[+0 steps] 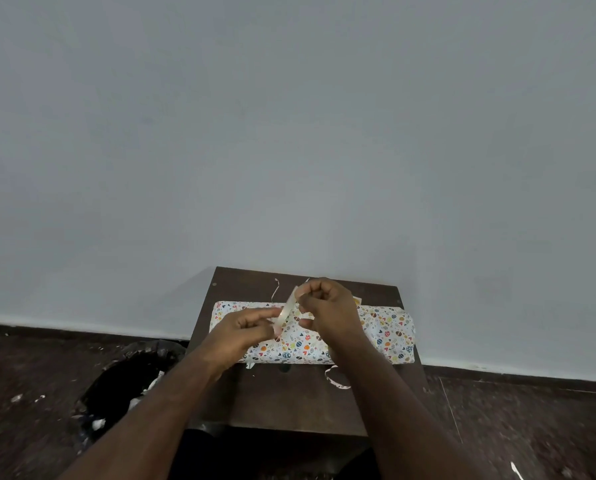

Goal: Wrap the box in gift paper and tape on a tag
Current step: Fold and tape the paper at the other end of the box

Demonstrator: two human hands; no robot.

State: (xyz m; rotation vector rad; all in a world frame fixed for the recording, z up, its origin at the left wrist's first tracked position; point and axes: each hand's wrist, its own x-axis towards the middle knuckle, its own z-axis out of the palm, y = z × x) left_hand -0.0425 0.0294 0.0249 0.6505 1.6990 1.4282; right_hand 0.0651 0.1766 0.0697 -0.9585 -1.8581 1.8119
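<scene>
On the small dark table (300, 403) against the pale wall, the box (386, 332) lies lengthwise, already covered in white gift paper printed with small coloured shapes. Both hands hover over its middle and hide that part of it; the near left end is covered by the left wrist. Behind the right hand a yellowish scrap (357, 301) peeks out at the box's far edge, too hidden to identify. Whether a tag is anywhere on the table cannot be told.

Left of the table, on the dark floor, stands a black-lined bin (116, 386) with pale crumpled scraps inside; its lower edge is cut by the left forearm. A thin curl of paper (336, 377) lies on the table just in front of the box, and another sliver (275, 289) lies behind it.

The left hand (244, 329) reaches in from the lower left, fingers curled, thumb and fingertips pinching the lower end of a clear strip of tape (287, 308). The right hand (327, 308) comes from the lower right, fingers bent inward, pinching the strip's upper end. The tape runs slantwise between them, stretched above the box.
</scene>
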